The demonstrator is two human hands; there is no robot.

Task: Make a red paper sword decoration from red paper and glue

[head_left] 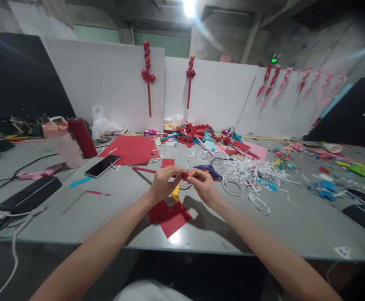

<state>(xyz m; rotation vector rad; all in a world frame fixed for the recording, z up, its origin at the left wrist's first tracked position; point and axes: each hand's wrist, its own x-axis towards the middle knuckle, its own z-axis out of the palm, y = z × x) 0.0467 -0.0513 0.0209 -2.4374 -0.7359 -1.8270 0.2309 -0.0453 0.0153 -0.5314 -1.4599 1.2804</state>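
In front of me, my left hand and my right hand meet with their fingertips pinched on a small red paper piece. A thin red paper stick runs out to the left from behind my left hand; whether that hand also grips it is unclear. Below my fingers is a small yellow object, partly hidden. Red paper squares lie overlapping under my wrists. Just beyond my right hand rests a dark blue glue gun.
White paper shreds and a pale ring lie to the right. On the left are a phone, two bottles, a pink glue gun and cables. Red sheets lie behind; red paper ornaments hang on white panels.
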